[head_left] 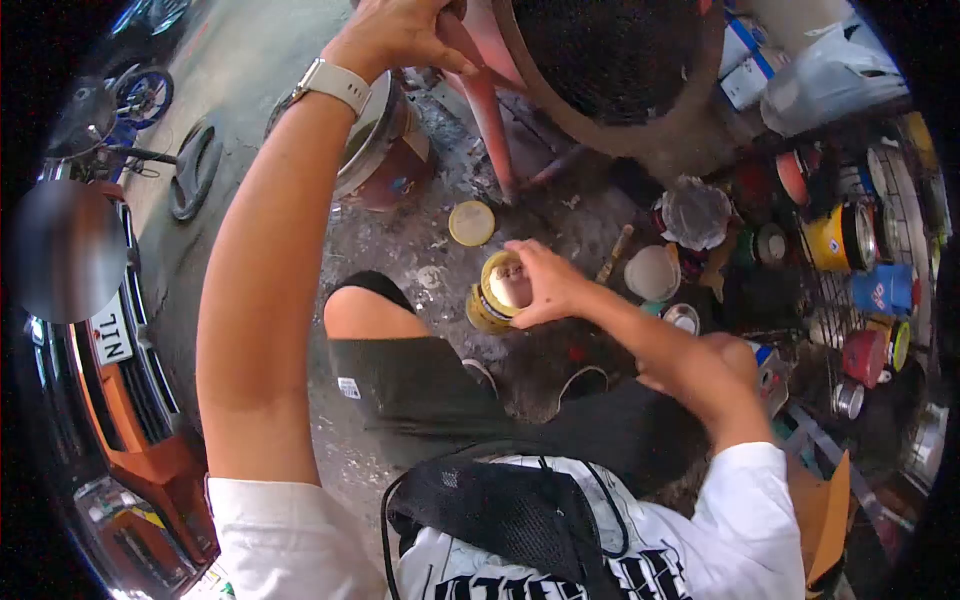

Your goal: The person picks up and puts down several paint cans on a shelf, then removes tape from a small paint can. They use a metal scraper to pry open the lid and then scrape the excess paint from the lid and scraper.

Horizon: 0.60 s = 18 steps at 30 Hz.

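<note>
My right hand [548, 288] is closed around the upper side of a small yellow can [487, 312], between my knees close over the floor. The can's round top shows a pale, shiny surface inside a yellow rim. A round yellowish lid [471, 223] lies flat on the floor just beyond it. At the top edge of the view, my left hand [400, 35] grips part of a faded red metal stand [486, 130]; some of its fingers are cut off by the frame. A large tin bucket [385, 160] stands below the left wrist.
A big round dark mesh [620, 60] in a rim sits by the stand. Paint cans [838, 237] fill a wire rack at right, with more tubs [652, 273] on the floor. A stick [615, 253] lies near my right hand. An orange vehicle [150, 470] is at left.
</note>
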Motion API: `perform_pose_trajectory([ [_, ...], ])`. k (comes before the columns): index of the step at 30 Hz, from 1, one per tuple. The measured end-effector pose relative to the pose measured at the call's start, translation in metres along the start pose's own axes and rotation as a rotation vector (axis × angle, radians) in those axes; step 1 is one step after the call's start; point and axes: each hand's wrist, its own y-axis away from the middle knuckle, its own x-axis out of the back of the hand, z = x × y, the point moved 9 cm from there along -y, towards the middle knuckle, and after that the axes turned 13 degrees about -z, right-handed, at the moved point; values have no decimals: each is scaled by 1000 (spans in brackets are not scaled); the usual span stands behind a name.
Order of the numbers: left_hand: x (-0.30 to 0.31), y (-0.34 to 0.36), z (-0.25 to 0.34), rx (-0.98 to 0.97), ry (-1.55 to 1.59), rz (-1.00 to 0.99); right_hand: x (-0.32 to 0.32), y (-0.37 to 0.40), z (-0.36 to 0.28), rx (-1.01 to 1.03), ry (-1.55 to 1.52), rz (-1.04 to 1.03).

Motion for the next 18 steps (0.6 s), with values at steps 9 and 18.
perform_pose_trajectory([
  [9, -33, 67, 55, 82, 197, 422, 146, 34, -75, 385, -407, 101],
  [18, -114, 121, 182, 197, 1604, 55, 158, 63, -73, 542, -770, 202],
])
